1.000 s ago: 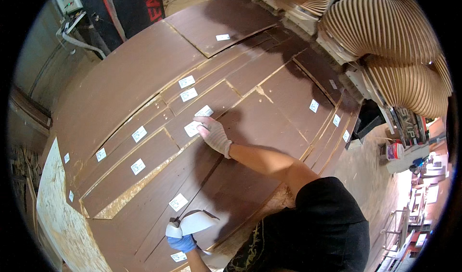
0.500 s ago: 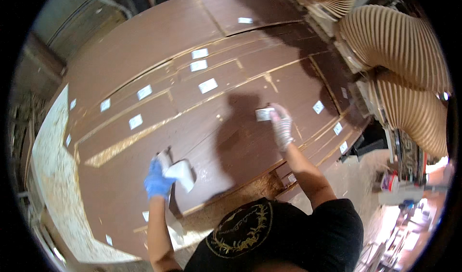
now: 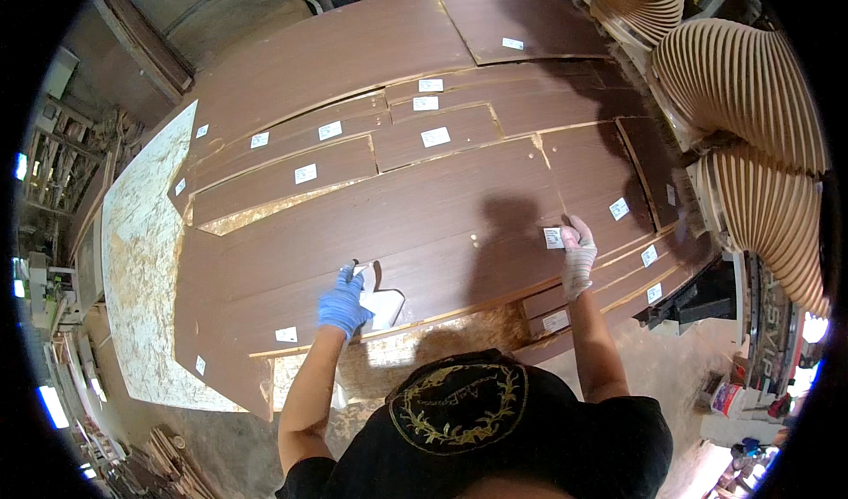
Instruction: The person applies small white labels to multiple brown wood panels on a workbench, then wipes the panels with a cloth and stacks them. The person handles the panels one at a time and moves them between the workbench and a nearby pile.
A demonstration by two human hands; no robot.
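My left hand (image 3: 344, 304), in a blue glove, is closed round a curled strip of white paper (image 3: 383, 308) low over the near part of a large brown panel (image 3: 415, 225). A small dark tip pokes out above its fingers. Farther right, my right hand (image 3: 579, 259) wears a pale glove. Its thumb and fingers close on the right edge of a small white printed label (image 3: 553, 238), at or just above the panel's surface; I cannot tell whether the label is stuck down.
Narrower brown panels (image 3: 344, 165) with similar labels lie around the large one, gaps between them. A pale, scuffed board (image 3: 146, 278) shows at left. Thick ribbed hoses (image 3: 738, 93) rise along the right edge. A white bucket (image 3: 726, 399) stands on the floor at right.
The view has shifted, so the panels appear lower and farther right. Both hands keep their hold, the right at the label and the left on the paper strip.
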